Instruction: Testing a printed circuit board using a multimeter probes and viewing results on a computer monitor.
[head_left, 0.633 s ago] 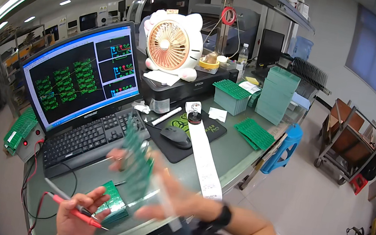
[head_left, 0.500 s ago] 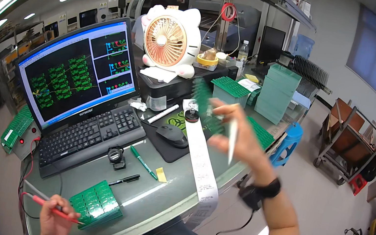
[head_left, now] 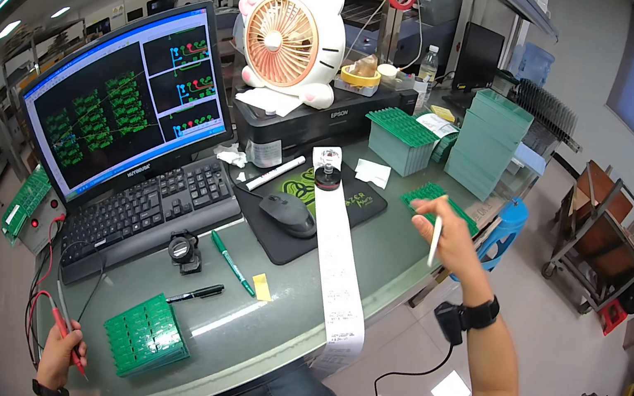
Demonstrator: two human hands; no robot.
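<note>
My left hand (head_left: 58,357), at the lower left, is closed around a red test probe (head_left: 58,319) with its tip pointing down. A thin grey rod (head_left: 63,298) also runs up from that hand; whether it is gripped too is unclear. Just right of it lies a stack of green circuit boards (head_left: 146,339). On the right side, my right hand (head_left: 454,242) is closed on a white pen-shaped stick (head_left: 434,243). Its fingertips are over more green circuit boards (head_left: 429,192) near the table's right edge; I cannot tell if they touch.
A monitor (head_left: 129,91) and keyboard (head_left: 156,209) stand at the left. A mouse (head_left: 287,216), a long paper strip (head_left: 337,285), a green marker (head_left: 232,263) and a black pen (head_left: 196,294) lie mid-table. Behind are a fan (head_left: 288,42), a printer (head_left: 330,120) and tall board stacks (head_left: 486,147).
My right hand has moved right, from above the mouse mat to the boards at the right edge. The green board it was carrying is out of the air. My left hand has shifted slightly left.
</note>
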